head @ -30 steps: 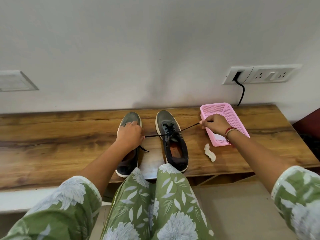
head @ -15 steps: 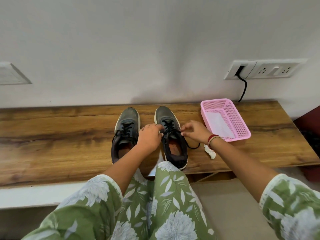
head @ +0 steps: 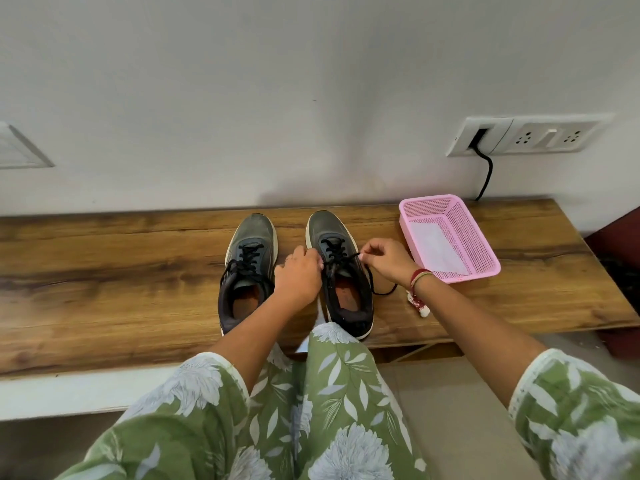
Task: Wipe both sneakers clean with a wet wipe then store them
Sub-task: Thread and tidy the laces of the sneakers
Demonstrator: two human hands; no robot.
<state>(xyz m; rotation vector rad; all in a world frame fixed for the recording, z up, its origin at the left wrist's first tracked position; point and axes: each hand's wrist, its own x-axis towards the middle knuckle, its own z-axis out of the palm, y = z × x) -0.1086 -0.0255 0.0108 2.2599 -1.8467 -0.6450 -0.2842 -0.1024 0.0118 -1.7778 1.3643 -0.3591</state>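
Sneakers (head: 251,244) side by side on desk (head: 104,271), toes to wall. Lace (head: 381,291) of right sneaker (head: 325,226) pinched by fingers of left hand (head: 299,275) and right hand (head: 388,259). Risk: uneven tug could slip knot or drag shoe off near edge.

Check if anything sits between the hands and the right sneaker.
Nothing visible. The left hand and right hand are at the right sneaker, each pinching its black lace. The pink basket and the crumpled wipe lie off to its right on the bench.
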